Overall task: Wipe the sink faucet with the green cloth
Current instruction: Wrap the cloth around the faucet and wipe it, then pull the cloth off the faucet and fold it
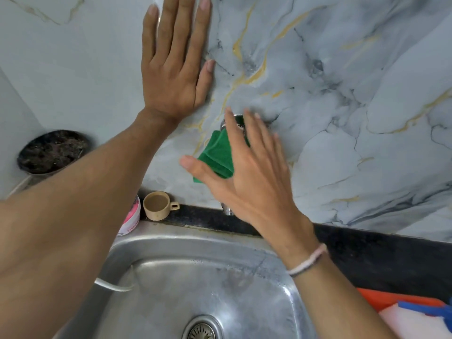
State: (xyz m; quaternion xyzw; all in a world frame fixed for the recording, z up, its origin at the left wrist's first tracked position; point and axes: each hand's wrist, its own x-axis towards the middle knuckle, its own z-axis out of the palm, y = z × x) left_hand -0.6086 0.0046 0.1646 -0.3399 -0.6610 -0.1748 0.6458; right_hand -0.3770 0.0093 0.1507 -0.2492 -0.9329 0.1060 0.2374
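Note:
The chrome faucet juts from the marble wall above the steel sink; only its base and its spout tip show. The folded green cloth lies over the faucet under my right hand, which presses it with spread fingers and the thumb below the cloth. My left hand rests flat on the wall, fingers spread, up and to the left of the faucet, holding nothing.
A small beige cup and a pink-and-white tub stand on the black ledge left of the spout. A dark pot sits at far left. Orange, white and blue items lie at the right. The drain is below.

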